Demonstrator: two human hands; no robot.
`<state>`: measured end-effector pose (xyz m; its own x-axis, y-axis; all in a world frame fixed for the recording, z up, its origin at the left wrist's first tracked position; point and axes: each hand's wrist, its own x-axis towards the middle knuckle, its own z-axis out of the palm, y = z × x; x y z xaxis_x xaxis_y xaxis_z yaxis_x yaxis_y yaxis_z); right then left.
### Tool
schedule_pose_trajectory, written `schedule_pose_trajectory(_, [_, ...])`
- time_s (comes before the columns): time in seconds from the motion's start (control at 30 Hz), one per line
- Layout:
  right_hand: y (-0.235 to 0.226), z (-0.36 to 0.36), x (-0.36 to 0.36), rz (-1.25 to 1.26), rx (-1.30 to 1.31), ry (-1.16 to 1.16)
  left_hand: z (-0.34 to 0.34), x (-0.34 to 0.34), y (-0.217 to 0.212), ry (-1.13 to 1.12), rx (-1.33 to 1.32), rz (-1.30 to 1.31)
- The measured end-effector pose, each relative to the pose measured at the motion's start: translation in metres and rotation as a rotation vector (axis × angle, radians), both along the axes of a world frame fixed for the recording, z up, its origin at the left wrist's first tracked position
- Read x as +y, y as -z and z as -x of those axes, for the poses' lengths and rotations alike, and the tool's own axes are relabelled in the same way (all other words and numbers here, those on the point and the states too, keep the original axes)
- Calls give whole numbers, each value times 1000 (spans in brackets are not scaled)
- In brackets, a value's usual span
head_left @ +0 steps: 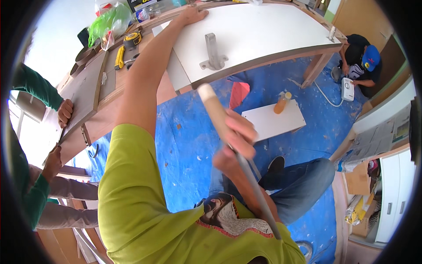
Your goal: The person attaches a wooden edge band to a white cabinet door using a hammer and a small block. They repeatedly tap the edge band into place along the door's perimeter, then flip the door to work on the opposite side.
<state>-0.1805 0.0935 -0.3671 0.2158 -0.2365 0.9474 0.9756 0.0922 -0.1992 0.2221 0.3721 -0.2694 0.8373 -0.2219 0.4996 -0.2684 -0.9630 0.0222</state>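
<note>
My left arm reaches to the far side of a white board [250,33], where my left hand [192,16] rests on its surface near the far edge, fingers stretched out. Closer to me, my right hand [237,138] is wrapped round the pale wooden handle [213,105] of what looks like a file. Its long grey metal blade [259,196] slants back along my right forearm. Both hand and handle are smeared by motion. A grey metal bracket [213,55] stands on the board near its front edge, touched by neither hand.
At left, a co-worker's hands [65,113] work at a brown panel [83,94]. A yellow tape measure [132,40] and yellow cutter [119,58] lie on the bench. A bottle [281,103] stands on a low white board [277,123] over blue sheeting. Another person [358,61] crouches at right.
</note>
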Motion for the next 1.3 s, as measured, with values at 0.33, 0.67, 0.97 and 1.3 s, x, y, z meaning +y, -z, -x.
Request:
schedule_pose_trajectory(0.33, [5,-19,-10,103,166,52,17,-8,-5,-42,53,8])
schedule_pose_trajectory(0.67, [0,-36,-36,-96,201,137,8,15,-1,-50,80,-76])
schedule_pose_trajectory(0.97, [-9,-66,-68,-374,246,172,18,7,2,52,72,52])
schedule_pose_trajectory(1.3, [-18,-110,-92,-402,384,148,12,17,-2,23,82,9])
